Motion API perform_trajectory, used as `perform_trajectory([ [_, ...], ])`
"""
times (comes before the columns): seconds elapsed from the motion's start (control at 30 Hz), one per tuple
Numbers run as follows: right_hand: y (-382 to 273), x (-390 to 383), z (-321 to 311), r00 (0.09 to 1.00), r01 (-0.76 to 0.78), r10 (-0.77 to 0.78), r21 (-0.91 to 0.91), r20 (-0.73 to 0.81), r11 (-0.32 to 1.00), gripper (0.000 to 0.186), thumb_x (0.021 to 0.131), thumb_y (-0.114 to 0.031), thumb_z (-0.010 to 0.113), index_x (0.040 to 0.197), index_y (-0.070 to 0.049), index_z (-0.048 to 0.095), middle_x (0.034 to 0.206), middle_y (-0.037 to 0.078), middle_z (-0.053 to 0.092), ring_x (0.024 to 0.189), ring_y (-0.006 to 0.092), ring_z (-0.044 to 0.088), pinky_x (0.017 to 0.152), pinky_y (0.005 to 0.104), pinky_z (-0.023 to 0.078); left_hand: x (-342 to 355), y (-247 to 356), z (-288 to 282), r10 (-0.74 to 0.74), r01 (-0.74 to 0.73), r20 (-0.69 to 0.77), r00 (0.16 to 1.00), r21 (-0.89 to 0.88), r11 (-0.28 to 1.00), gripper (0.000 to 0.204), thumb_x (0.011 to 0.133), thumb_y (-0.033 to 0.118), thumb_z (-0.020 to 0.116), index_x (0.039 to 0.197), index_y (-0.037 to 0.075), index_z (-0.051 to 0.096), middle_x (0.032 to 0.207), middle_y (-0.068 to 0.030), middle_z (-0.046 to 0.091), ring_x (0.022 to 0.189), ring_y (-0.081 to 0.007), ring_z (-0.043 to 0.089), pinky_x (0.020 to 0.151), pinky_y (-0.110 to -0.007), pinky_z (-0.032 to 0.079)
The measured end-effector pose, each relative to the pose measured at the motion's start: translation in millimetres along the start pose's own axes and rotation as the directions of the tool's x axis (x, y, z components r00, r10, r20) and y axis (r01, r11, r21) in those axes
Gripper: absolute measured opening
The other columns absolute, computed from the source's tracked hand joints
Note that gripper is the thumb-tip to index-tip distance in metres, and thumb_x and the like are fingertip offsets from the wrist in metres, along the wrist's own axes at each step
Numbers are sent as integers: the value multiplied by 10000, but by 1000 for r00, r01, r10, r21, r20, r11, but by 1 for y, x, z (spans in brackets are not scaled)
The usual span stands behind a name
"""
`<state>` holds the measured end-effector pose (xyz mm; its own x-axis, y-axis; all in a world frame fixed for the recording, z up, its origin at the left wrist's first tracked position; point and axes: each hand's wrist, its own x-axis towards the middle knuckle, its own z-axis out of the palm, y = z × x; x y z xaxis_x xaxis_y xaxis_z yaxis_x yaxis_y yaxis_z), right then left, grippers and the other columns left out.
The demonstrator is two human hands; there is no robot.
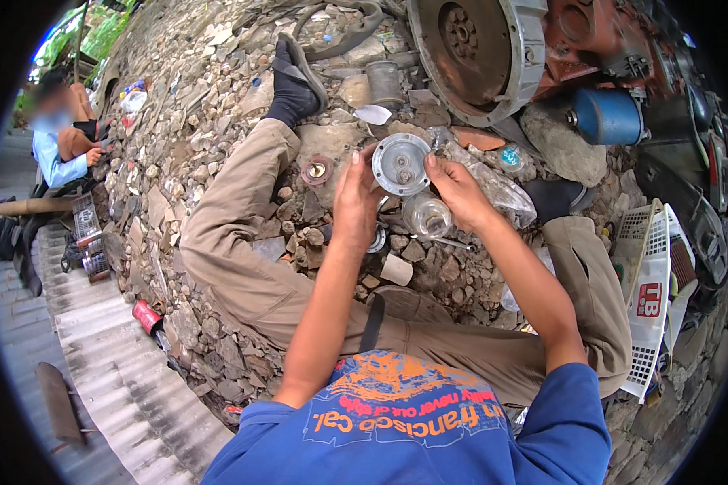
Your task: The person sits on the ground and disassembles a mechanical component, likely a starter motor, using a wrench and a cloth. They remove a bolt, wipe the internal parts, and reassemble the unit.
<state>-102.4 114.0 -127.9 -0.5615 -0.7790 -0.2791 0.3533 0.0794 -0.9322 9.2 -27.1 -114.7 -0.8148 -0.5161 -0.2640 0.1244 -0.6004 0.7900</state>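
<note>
A round grey metal housing (402, 164) with a flanged rim and bolt holes is held up between my two hands, its hollow side facing me. My left hand (354, 194) grips its left edge with the thumb along the rim. On the opposite edge, my right hand (459, 192) closes with its thumb on the flange. Just below the housing stands a clear jar (426, 215) with some liquid in it. A small reddish round part (316, 170) with a brass-coloured centre lies on a stone left of my left hand. The fingers behind the housing are hidden.
Rubble covers the ground. A large flywheel housing (466, 61), a reddish engine block (594, 32) and a blue cylindrical canister (608, 116) stand at far right. A white plastic crate (651, 299) is right of my knee. Another person (61, 141) sits far left, beyond corrugated sheets (125, 364).
</note>
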Motion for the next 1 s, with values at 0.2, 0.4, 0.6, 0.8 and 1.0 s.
perform_trajectory([
  [0.2, -38, -22, 29, 991, 130, -134, -236, -1, 963, 626, 1024, -540, 488, 970, 52, 684, 819, 20, 661, 765, 70, 525, 698, 279, 465, -16, 13, 19, 27, -24, 25, 999, -127, 992, 563, 1092, 432, 279, 1406, -4, 446, 1332, -136, 576, 1250, -233, 554, 1065, -401, 431],
  [0.4, -52, -32, 38, 986, 166, -167, -247, 15, 955, 577, 1030, -507, 507, 886, 33, 649, 719, -15, 565, 708, 60, 450, 613, 277, 404, -26, 25, 21, 313, -310, 38, 949, 292, 905, 375, 1056, 283, 516, 1239, -33, 602, 1126, -90, 670, 1025, -124, 612, 892, -289, 483],
  [0.6, -68, -41, 37, 990, 142, -136, -383, 44, 913, 581, 1028, -505, 513, 827, 26, 635, 677, -39, 499, 676, 61, 413, 569, 281, 372, -24, 62, 25, 262, -256, 84, 961, 624, 738, 231, 907, 209, 756, 925, -17, 714, 765, 2, 692, 662, -32, 575, 576, -216, 451],
  [0.8, -59, -36, 27, 988, 150, -128, -327, 88, 933, 599, 1033, -512, 495, 887, 43, 666, 717, -34, 557, 715, 52, 456, 614, 267, 411, -21, 86, 21, 133, -253, 217, 967, 769, 587, 171, 882, 120, 761, 974, -18, 722, 790, -17, 699, 688, -23, 590, 584, -200, 461],
  [1.0, -63, -37, 23, 990, 96, -75, -194, 117, 976, 614, 1039, -506, 477, 1051, 64, 703, 912, 45, 711, 854, 68, 589, 771, 252, 497, -20, 102, 16, 6, -297, 346, 938, 796, 527, 261, 895, 78, 717, 1121, -48, 683, 989, -67, 705, 904, -85, 625, 839, -269, 501],
])
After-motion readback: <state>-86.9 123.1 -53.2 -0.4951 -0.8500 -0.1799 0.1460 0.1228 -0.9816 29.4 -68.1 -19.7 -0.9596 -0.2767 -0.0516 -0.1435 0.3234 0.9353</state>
